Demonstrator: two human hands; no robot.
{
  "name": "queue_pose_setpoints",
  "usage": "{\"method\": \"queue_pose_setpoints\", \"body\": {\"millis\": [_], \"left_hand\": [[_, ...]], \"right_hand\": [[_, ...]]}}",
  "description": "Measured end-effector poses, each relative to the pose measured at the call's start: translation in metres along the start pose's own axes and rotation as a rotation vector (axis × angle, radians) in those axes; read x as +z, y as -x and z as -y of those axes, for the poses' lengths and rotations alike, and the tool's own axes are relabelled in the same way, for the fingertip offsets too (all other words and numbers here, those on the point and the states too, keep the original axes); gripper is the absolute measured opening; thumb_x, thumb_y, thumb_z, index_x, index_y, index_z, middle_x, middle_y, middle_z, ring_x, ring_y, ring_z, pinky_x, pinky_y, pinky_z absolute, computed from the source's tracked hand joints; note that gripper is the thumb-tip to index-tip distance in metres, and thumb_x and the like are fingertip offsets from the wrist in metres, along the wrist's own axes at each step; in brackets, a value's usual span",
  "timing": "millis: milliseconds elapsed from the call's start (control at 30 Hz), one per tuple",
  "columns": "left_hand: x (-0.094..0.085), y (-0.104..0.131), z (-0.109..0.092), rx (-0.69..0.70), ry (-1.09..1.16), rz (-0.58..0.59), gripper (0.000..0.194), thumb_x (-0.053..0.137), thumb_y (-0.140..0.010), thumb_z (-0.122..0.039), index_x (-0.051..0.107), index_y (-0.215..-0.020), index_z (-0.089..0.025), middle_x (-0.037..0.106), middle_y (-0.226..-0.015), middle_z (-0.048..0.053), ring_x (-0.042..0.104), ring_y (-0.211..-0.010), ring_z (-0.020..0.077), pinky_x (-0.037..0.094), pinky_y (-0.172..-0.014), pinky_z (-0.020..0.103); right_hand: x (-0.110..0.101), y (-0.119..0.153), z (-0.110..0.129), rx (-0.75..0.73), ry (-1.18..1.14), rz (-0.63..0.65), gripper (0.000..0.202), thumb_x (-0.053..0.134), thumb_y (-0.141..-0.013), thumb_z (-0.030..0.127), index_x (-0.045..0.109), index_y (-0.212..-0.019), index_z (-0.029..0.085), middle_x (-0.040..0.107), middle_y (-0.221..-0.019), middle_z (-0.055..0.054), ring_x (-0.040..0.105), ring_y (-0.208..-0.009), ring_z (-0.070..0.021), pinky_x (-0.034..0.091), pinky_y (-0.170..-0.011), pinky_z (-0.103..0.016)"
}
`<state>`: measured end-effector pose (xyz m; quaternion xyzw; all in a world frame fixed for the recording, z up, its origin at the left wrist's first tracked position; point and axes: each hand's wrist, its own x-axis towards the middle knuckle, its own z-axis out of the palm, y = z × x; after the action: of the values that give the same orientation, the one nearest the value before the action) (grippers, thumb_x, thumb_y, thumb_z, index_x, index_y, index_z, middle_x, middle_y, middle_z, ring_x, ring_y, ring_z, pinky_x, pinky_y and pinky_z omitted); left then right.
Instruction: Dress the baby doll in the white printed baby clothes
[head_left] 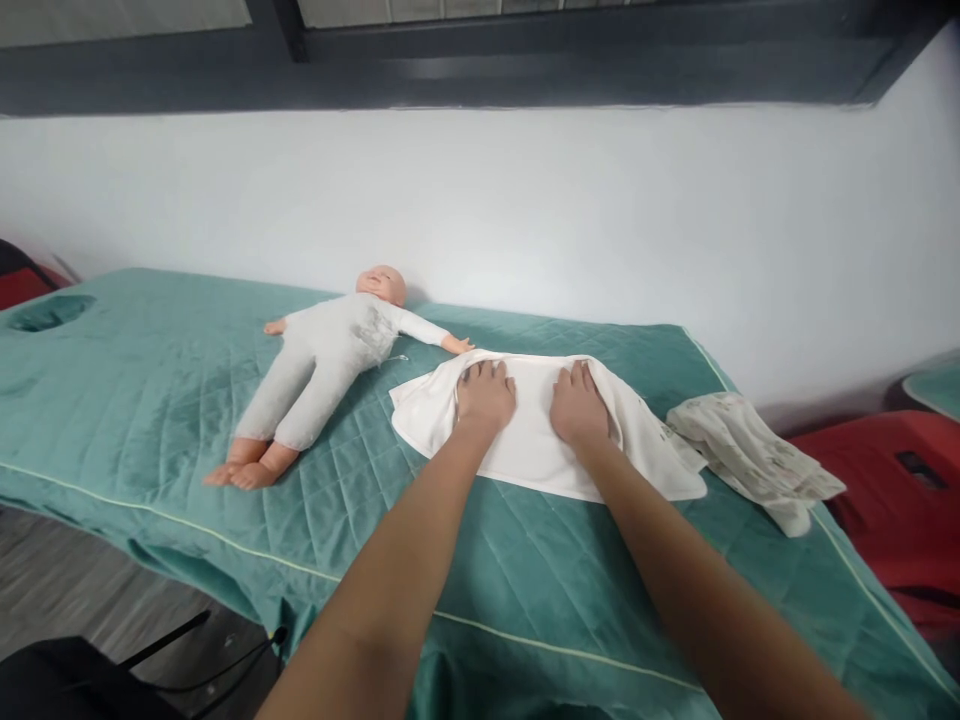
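Observation:
A white cloth (536,430), with a small print showing at its right side, is spread over the green quilted bed cover (420,530). My left hand (486,395) has its fingers curled at the cloth's far left part, and a fold rises along the hand's outer side. On the right, my right hand (581,400) is bent over the far edge in the same way, with fabric bunched beside it. Both thumbs are mostly hidden. A baby doll (330,345) in a white bodysuit lies on its back to the left, one hand close to the cloth's far corner.
A crumpled white printed cloth (750,450) lies at the bed's right end. Beyond that end stands a red plastic object (892,500). A white wall (525,220) runs behind the bed. A round hole (52,312) shows at the far left, and a dark object with cables (75,680) sits below.

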<state>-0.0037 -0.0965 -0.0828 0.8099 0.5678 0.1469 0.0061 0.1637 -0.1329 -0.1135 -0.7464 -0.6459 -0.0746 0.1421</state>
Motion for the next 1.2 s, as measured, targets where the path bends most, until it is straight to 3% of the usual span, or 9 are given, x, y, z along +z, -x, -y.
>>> {"method": "queue_pose_setpoints", "body": {"millis": [100, 167, 367, 633, 700, 800, 900, 1033, 1200], "left_hand": [[-0.002, 0.001, -0.003, -0.021, -0.022, 0.024, 0.050, 0.028, -0.098, -0.035, 0.050, -0.137, -0.014, 0.051, -0.144, 0.013, 0.043, -0.131, 0.0302, 0.037, -0.108, 0.048], [-0.003, 0.002, -0.005, -0.045, -0.034, 0.027, 0.051, 0.029, -0.098, -0.034, 0.049, -0.138, -0.011, 0.051, -0.143, 0.015, 0.043, -0.131, 0.0301, 0.035, -0.109, 0.047], [-0.001, 0.009, -0.010, -0.112, -0.034, 0.007, 0.052, 0.030, -0.098, -0.034, 0.047, -0.139, -0.008, 0.052, -0.142, 0.018, 0.043, -0.130, 0.0306, 0.031, -0.111, 0.049], [-0.002, 0.014, -0.009, -0.070, -0.057, 0.001, 0.051, 0.030, -0.098, -0.035, 0.044, -0.144, -0.017, 0.051, -0.141, 0.018, 0.043, -0.131, 0.0339, 0.032, -0.107, 0.056], [-0.004, 0.016, -0.008, -0.028, -0.067, -0.022, 0.049, 0.029, -0.098, -0.033, 0.046, -0.142, -0.018, 0.051, -0.141, 0.018, 0.044, -0.131, 0.0336, 0.032, -0.107, 0.057], [-0.003, 0.017, -0.007, 0.188, -0.067, -0.067, 0.046, 0.026, -0.099, -0.027, 0.053, -0.134, -0.014, 0.050, -0.144, 0.016, 0.042, -0.134, 0.0287, 0.030, -0.112, 0.051], [0.001, 0.014, -0.006, 0.393, -0.038, -0.038, 0.047, 0.023, -0.100, -0.023, 0.054, -0.132, -0.009, 0.050, -0.145, 0.015, 0.043, -0.136, 0.0217, 0.028, -0.117, 0.040], [0.004, 0.011, -0.007, 0.456, -0.001, 0.024, 0.048, 0.022, -0.100, -0.022, 0.051, -0.135, -0.006, 0.053, -0.143, 0.015, 0.046, -0.135, 0.0187, 0.026, -0.119, 0.034], [0.002, 0.010, -0.006, 0.421, 0.066, 0.087, 0.047, 0.023, -0.100, -0.021, 0.048, -0.139, -0.012, 0.051, -0.146, 0.011, 0.046, -0.135, 0.0155, 0.032, -0.116, 0.030]], "right_hand": [[-0.004, 0.000, 0.005, -0.171, -0.032, 0.062, 0.051, 0.025, -0.097, 0.011, 0.047, -0.142, 0.004, 0.036, -0.155, -0.018, 0.027, -0.146, -0.0232, 0.023, -0.119, -0.040], [-0.004, -0.001, 0.006, -0.236, -0.060, 0.105, 0.050, 0.024, -0.100, 0.018, 0.047, -0.143, 0.006, 0.038, -0.154, -0.015, 0.029, -0.145, -0.0209, 0.024, -0.119, -0.037], [-0.002, -0.002, 0.013, -0.101, -0.030, 0.136, 0.061, 0.029, -0.101, 0.041, 0.035, -0.148, 0.001, 0.032, -0.156, -0.022, 0.027, -0.146, -0.0300, 0.023, -0.117, -0.044], [-0.006, 0.006, 0.032, -0.033, -0.044, 0.116, 0.054, 0.028, -0.100, 0.026, 0.038, -0.145, -0.004, 0.029, -0.154, -0.028, 0.026, -0.145, -0.0353, 0.025, -0.115, -0.049], [-0.009, 0.007, 0.033, -0.079, -0.065, 0.114, 0.051, 0.027, -0.099, 0.019, 0.040, -0.144, -0.001, 0.031, -0.155, -0.025, 0.028, -0.145, -0.0303, 0.025, -0.116, -0.045], [-0.012, 0.007, 0.035, -0.176, -0.101, 0.113, 0.050, 0.025, -0.097, 0.012, 0.046, -0.142, 0.006, 0.037, -0.155, -0.016, 0.033, -0.143, -0.0198, 0.026, -0.117, -0.034], [-0.014, 0.006, 0.035, -0.214, -0.116, 0.098, 0.048, 0.027, -0.097, 0.013, 0.049, -0.139, 0.006, 0.041, -0.152, -0.015, 0.038, -0.140, -0.0195, 0.028, -0.117, -0.032], [-0.012, 0.006, 0.034, -0.181, -0.100, 0.074, 0.048, 0.029, -0.096, 0.016, 0.048, -0.138, 0.002, 0.042, -0.150, -0.019, 0.039, -0.139, -0.0262, 0.029, -0.115, -0.038], [-0.010, 0.004, 0.036, -0.097, -0.073, 0.065, 0.050, 0.027, -0.097, 0.017, 0.047, -0.139, 0.002, 0.041, -0.150, -0.021, 0.037, -0.140, -0.0300, 0.030, -0.113, -0.042]]}}
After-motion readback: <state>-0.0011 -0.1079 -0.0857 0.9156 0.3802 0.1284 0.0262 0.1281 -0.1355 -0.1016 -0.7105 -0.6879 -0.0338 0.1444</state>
